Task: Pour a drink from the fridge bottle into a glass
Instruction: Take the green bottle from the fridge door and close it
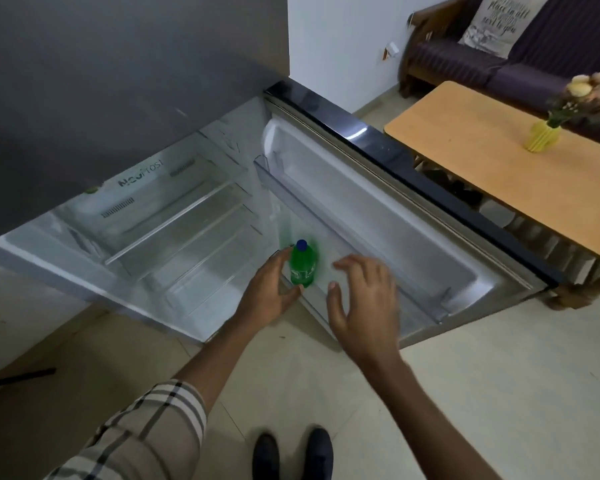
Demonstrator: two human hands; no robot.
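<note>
A green plastic bottle with a blue cap stands upright in the lower shelf of the open fridge door. My left hand is right beside the bottle on its left, fingers curved around it, thumb near its base; a full grip is not clear. My right hand hovers to the right of the bottle, fingers spread and holding nothing. No glass is in view.
The fridge interior shows bare glass shelves. A wooden table with a yellow vase of flowers stands behind the door. A dark sofa with a cushion lies beyond. My shoes stand on the tiled floor.
</note>
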